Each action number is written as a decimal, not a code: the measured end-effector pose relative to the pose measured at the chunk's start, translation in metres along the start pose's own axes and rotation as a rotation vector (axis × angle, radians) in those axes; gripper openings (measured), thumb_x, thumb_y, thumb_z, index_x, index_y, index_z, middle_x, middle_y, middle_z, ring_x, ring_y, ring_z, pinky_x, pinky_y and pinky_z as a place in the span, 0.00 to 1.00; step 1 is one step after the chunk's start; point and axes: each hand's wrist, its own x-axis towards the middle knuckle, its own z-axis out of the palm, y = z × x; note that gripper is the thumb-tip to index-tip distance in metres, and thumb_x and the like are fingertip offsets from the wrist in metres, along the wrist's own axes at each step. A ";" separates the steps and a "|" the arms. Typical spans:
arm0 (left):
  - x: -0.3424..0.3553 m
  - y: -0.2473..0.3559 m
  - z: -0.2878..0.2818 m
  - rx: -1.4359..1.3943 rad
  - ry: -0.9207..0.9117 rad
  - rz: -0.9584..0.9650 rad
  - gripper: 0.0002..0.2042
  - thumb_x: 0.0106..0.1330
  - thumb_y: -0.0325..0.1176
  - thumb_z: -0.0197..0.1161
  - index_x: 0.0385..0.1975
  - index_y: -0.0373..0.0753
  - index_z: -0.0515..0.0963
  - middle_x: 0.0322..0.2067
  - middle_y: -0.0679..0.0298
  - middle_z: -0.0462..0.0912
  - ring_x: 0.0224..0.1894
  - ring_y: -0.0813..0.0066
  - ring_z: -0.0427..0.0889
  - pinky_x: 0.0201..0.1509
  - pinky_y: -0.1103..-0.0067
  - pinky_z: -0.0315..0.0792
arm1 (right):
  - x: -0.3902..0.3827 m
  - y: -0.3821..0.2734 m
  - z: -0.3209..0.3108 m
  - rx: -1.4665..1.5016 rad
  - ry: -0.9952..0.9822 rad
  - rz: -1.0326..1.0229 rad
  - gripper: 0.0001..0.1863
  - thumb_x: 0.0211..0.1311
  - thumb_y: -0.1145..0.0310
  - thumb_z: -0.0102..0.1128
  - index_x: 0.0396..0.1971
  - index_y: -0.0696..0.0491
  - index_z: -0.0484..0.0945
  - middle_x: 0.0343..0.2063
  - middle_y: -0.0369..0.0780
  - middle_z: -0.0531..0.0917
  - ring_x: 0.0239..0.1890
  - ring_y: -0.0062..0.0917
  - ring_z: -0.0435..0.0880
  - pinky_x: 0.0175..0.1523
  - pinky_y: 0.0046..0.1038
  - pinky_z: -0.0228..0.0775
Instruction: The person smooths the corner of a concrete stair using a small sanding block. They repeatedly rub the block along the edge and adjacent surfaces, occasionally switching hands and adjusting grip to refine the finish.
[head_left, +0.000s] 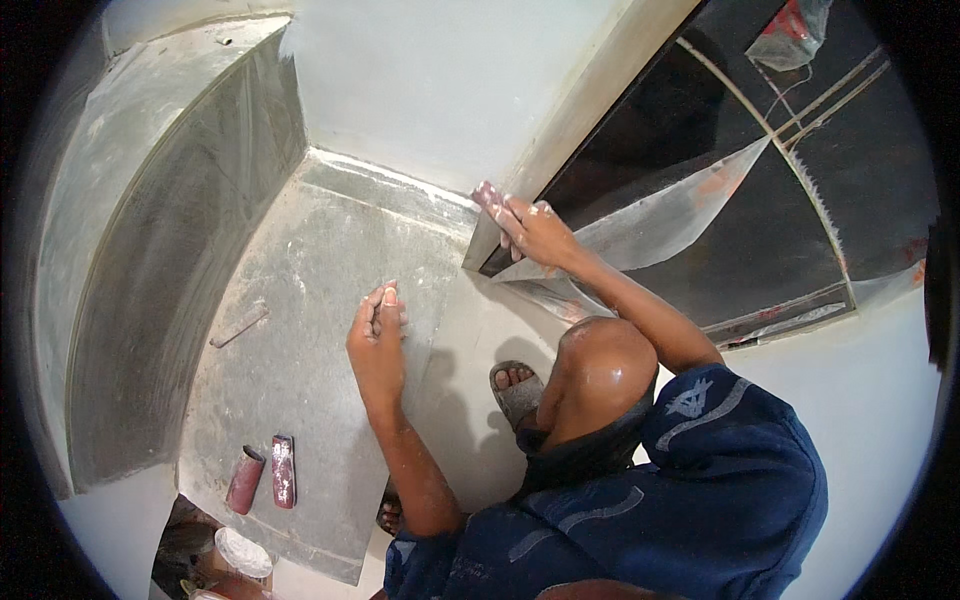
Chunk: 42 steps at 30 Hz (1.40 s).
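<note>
My right hand (540, 232) is closed around a folded piece of dusty reddish-brown sandpaper (487, 196). It is raised beside the frame edge where the white wall (420, 90) meets a dark panel. My left hand (378, 335) hangs over the grey stone slab (330, 230), its fingers curled in toward the thumb. White dust coats the fingertips, and whether anything small sits between them cannot be made out. Two curled pieces of red sandpaper, one plain (245, 482) and one whitened with dust (284, 472), lie on the slab's near part.
A thin greyish rolled piece (240, 327) lies on the slab's left side. Grey stone steps (180, 240) rise at the left. Dark glass-like panels (720, 200) with loose plastic sheeting (680, 205) stand at the right. A white round item (243, 552) is below the slab.
</note>
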 end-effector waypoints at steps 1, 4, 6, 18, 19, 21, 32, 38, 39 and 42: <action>0.001 -0.001 -0.001 0.023 0.016 0.016 0.19 0.69 0.43 0.54 0.50 0.36 0.77 0.35 0.61 0.80 0.35 0.77 0.76 0.38 0.79 0.70 | 0.003 0.001 0.004 -0.074 0.078 -0.063 0.18 0.69 0.60 0.41 0.46 0.58 0.72 0.25 0.47 0.82 0.24 0.38 0.83 0.38 0.37 0.74; 0.001 0.005 0.000 -0.026 0.071 -0.055 0.17 0.69 0.40 0.53 0.48 0.33 0.77 0.32 0.64 0.78 0.34 0.78 0.74 0.37 0.82 0.68 | 0.012 0.008 0.017 -0.023 0.233 -0.080 0.22 0.69 0.57 0.40 0.35 0.61 0.76 0.18 0.46 0.81 0.22 0.36 0.83 0.38 0.36 0.74; 0.004 0.001 0.004 -0.033 0.043 -0.031 0.18 0.69 0.41 0.53 0.48 0.33 0.77 0.33 0.62 0.79 0.34 0.77 0.75 0.37 0.81 0.69 | 0.009 0.001 0.016 0.158 0.145 0.179 0.28 0.71 0.54 0.37 0.25 0.62 0.77 0.14 0.43 0.80 0.16 0.29 0.81 0.28 0.30 0.75; 0.006 0.001 0.012 -0.026 0.029 -0.032 0.19 0.69 0.42 0.54 0.48 0.32 0.77 0.34 0.61 0.79 0.34 0.78 0.76 0.37 0.81 0.70 | 0.007 0.033 0.034 0.076 0.116 0.192 0.28 0.71 0.54 0.37 0.22 0.61 0.75 0.13 0.42 0.79 0.15 0.27 0.80 0.29 0.29 0.74; 0.006 -0.001 0.009 -0.031 0.045 -0.035 0.19 0.69 0.42 0.54 0.49 0.33 0.76 0.34 0.61 0.79 0.34 0.78 0.76 0.38 0.81 0.71 | 0.007 0.034 0.043 0.030 0.076 0.161 0.28 0.71 0.53 0.37 0.22 0.60 0.75 0.12 0.41 0.79 0.15 0.27 0.80 0.29 0.28 0.74; 0.005 0.000 0.017 0.005 0.001 -0.031 0.19 0.69 0.43 0.54 0.49 0.32 0.76 0.35 0.61 0.79 0.34 0.77 0.76 0.38 0.81 0.71 | -0.006 0.037 0.035 -0.043 0.033 0.112 0.27 0.71 0.53 0.37 0.23 0.59 0.76 0.14 0.43 0.79 0.19 0.30 0.81 0.33 0.31 0.73; 0.037 -0.015 0.077 -0.010 -0.099 0.213 0.18 0.67 0.41 0.55 0.44 0.29 0.75 0.32 0.54 0.79 0.33 0.63 0.78 0.40 0.71 0.71 | -0.013 -0.024 0.039 0.673 -0.352 -0.069 0.26 0.74 0.55 0.32 0.30 0.59 0.76 0.14 0.40 0.76 0.18 0.26 0.77 0.30 0.28 0.69; 0.091 0.011 0.105 0.193 0.345 0.291 0.15 0.67 0.36 0.53 0.39 0.27 0.74 0.34 0.47 0.77 0.37 0.54 0.78 0.41 0.66 0.71 | -0.042 0.019 0.045 0.650 -0.229 0.060 0.26 0.74 0.52 0.27 0.45 0.56 0.71 0.26 0.37 0.78 0.22 0.17 0.76 0.22 0.17 0.64; 0.110 0.013 0.101 0.240 0.446 0.330 0.14 0.67 0.35 0.53 0.40 0.27 0.74 0.35 0.46 0.77 0.37 0.53 0.78 0.41 0.66 0.71 | -0.045 0.023 0.058 0.670 -0.275 0.066 0.26 0.74 0.51 0.27 0.45 0.56 0.71 0.27 0.36 0.79 0.22 0.17 0.77 0.23 0.17 0.64; 0.137 0.013 0.127 0.294 0.504 0.375 0.14 0.66 0.33 0.54 0.41 0.27 0.74 0.34 0.46 0.77 0.37 0.51 0.78 0.41 0.65 0.71 | -0.069 0.030 0.051 0.645 -0.322 0.094 0.27 0.74 0.51 0.27 0.45 0.57 0.71 0.27 0.36 0.79 0.24 0.17 0.77 0.24 0.19 0.65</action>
